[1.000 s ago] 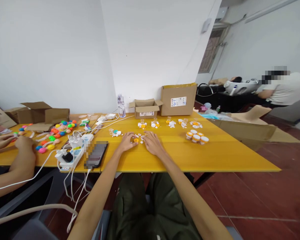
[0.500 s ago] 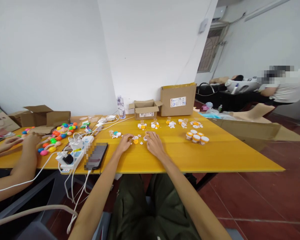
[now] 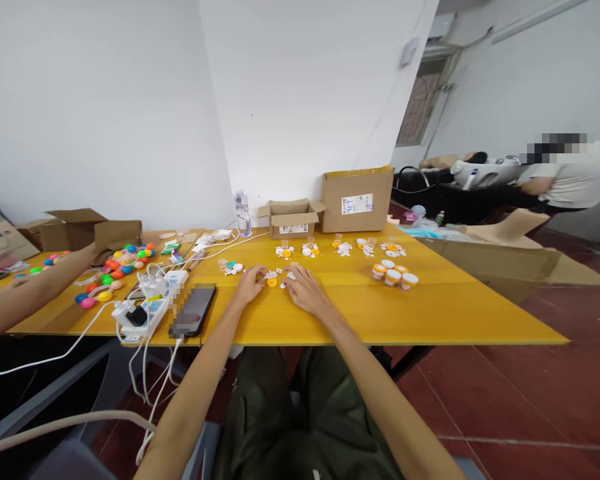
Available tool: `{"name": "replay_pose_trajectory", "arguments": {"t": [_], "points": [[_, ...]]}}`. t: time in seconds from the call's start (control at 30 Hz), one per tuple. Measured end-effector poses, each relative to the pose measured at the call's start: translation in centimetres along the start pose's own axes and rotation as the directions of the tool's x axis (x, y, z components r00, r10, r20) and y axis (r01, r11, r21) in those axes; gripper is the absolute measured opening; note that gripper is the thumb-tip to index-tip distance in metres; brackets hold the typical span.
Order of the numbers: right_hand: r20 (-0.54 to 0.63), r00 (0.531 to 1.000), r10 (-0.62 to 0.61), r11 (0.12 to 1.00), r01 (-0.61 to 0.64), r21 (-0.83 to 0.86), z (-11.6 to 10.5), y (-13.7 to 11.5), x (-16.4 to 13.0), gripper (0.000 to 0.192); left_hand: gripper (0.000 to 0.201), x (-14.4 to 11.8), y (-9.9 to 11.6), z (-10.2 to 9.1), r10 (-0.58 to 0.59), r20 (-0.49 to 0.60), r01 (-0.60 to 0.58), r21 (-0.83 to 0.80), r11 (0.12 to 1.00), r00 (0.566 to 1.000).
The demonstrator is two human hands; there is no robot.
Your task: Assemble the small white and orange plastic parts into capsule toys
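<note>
My left hand rests on the table with its fingers loosely bent and apart, at the left side of a small pile of white plastic pieces. An orange disc lies just in front of that pile, between my hands. On the right, my right hand reaches over the tabletop with fingers spread, its fingertips at a small white piece. Whether those fingertips press on it is too small to make out. Beside my left hand sit white and teal parts.
Behind my hands are several clusters of white and orange parts, an open carton and a larger box. White-and-orange capped jars stand right. A phone, a power strip and a co-worker's arm are left.
My right hand has shifted slightly left and its fingers have spread toward the pile. My left hand has hardly moved. The co-worker's arm has reached forward to the cardboard box.
</note>
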State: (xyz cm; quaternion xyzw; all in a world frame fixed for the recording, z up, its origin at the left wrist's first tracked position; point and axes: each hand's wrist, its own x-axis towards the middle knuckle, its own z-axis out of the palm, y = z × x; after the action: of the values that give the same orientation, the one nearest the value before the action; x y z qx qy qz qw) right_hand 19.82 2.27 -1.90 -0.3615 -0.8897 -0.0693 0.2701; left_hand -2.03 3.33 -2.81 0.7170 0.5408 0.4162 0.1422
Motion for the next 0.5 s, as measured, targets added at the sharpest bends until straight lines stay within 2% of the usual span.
{"name": "replay_pose_trajectory", "arguments": {"t": [0.3,0.5], "points": [[0.005,1.000,-0.024,1.000,0.024,-0.016,0.2,0.0,-0.1,0.037,0.031,-0.1,0.7,0.0,-0.015,-0.016,0.015,0.043,0.999,1.000],[0.031,0.999,-0.032,0.999,0.032,0.000,0.3,0.1,-0.1,0.036,0.024,-0.3,1.5,-0.2,0.084,0.050,-0.089,0.108,0.990,0.995]]}}
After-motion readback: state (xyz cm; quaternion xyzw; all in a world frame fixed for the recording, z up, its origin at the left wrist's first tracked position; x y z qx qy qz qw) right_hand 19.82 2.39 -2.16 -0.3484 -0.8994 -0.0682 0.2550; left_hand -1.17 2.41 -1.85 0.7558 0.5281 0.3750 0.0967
